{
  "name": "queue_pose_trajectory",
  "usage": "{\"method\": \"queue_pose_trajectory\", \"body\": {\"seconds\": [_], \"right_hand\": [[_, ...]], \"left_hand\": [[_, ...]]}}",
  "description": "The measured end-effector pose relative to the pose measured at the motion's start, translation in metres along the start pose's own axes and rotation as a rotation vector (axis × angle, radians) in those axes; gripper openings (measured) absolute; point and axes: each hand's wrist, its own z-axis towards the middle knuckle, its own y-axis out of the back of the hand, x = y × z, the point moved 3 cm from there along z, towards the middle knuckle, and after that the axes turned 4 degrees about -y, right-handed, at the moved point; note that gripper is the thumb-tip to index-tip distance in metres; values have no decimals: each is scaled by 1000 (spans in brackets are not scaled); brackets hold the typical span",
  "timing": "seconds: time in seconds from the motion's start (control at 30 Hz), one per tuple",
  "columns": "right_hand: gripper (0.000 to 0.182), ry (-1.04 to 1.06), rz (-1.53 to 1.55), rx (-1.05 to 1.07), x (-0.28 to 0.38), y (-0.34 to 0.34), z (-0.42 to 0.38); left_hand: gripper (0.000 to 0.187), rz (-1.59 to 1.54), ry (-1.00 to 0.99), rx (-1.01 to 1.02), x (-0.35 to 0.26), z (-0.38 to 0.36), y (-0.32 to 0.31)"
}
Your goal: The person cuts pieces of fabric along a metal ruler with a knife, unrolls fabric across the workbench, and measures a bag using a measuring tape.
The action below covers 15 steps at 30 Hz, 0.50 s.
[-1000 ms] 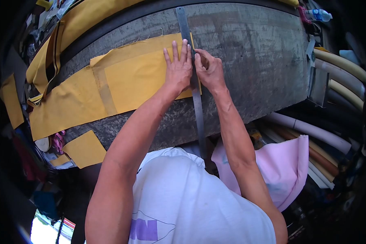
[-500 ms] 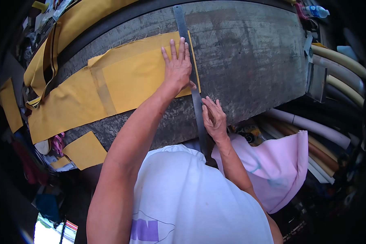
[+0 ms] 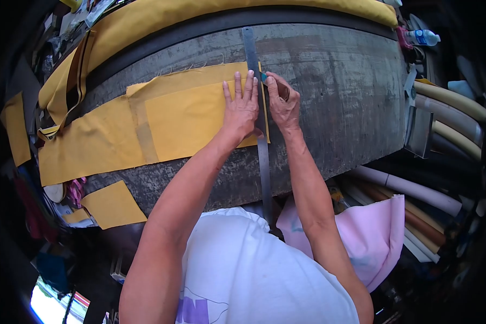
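Note:
A long yellow fabric strip (image 3: 183, 121) lies across the worktable, with a metal ruler (image 3: 264, 173) crossing its right end. My left hand (image 3: 240, 112) presses flat with fingers spread, its fingertips at the ruler's left side and its thumb on the metal. To the right of the ruler, my right hand (image 3: 284, 103) pinches a small teal piece (image 3: 263, 77), perhaps tailor's chalk, near the top of the fabric's right end. A narrow yellow margin shows beyond the ruler. The ruler's near end reaches past the table edge toward my shirt.
The dark worn worktable (image 3: 351, 92) extends to the right. A roll of yellow material (image 3: 200, 13) runs along the back. Yellow offcut (image 3: 113, 204) lies at the front left corner. Pink fabric (image 3: 370, 229) hangs by my right arm, and several rolls (image 3: 451, 100) are stacked at right.
My right hand has moved up along the ruler from its near part to the fabric's upper right end, where the teal piece shows. My left hand stays pressed on the ruler.

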Motion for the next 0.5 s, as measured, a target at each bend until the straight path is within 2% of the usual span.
{"method": "queue_pose_trajectory", "body": {"seconds": [0.23, 0.33, 0.43, 0.5], "right_hand": [[22, 64, -66, 22, 0, 2, -1], [21, 93, -150, 31, 6, 1, 2], [19, 147, -230, 40, 13, -2, 11], [18, 150, -296, 49, 10, 0, 13]], "left_hand": [[139, -18, 8, 29, -2, 0, 6], [136, -26, -6, -21, 1, 1, -3], [136, 36, -47, -180, 3, 2, -15], [136, 10, -8, -46, -1, 1, -5]]}}
